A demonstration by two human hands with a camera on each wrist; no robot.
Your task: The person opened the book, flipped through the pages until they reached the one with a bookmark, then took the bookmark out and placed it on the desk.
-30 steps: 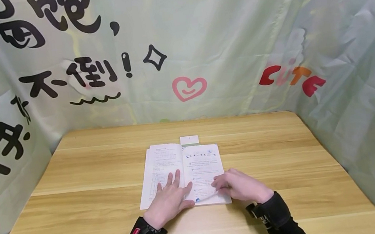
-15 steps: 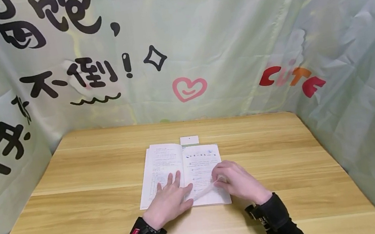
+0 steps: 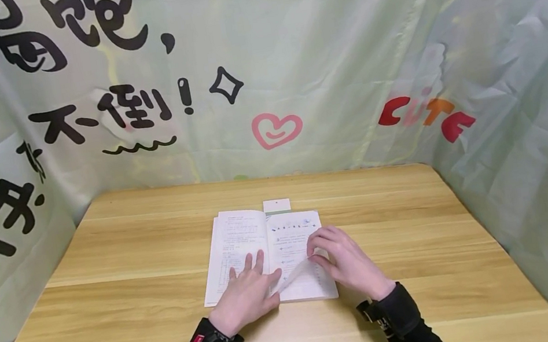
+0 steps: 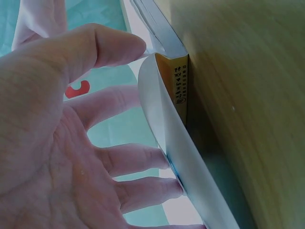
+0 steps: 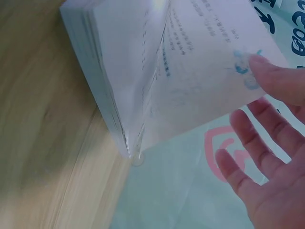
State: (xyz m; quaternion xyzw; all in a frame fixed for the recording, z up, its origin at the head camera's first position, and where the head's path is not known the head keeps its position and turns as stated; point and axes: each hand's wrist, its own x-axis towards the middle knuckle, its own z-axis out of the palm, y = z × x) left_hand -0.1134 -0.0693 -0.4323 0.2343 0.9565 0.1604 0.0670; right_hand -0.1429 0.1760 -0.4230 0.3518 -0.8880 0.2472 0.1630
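We see the open book [image 3: 267, 254] lying mid-table [image 3: 107, 258], spine running away from us. Our right hand [image 3: 347, 263] seems to pinch the lifted page [image 3: 293, 273]; our left hand [image 3: 246, 292] presses flat, fingers spread.

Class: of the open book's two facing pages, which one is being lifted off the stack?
The right-hand page: the right hand curls its lower corner up, while the left page lies flat under the left hand.

- Our left hand [image 4: 52, 143] fills the frame's left side, fingers [image 4: 138, 160] spread and straight against a curling white page [image 4: 171, 143].
- The book [image 4: 178, 81] shows its yellow spine at centre.
- The wooden table [image 4: 252, 95] occupies the right.
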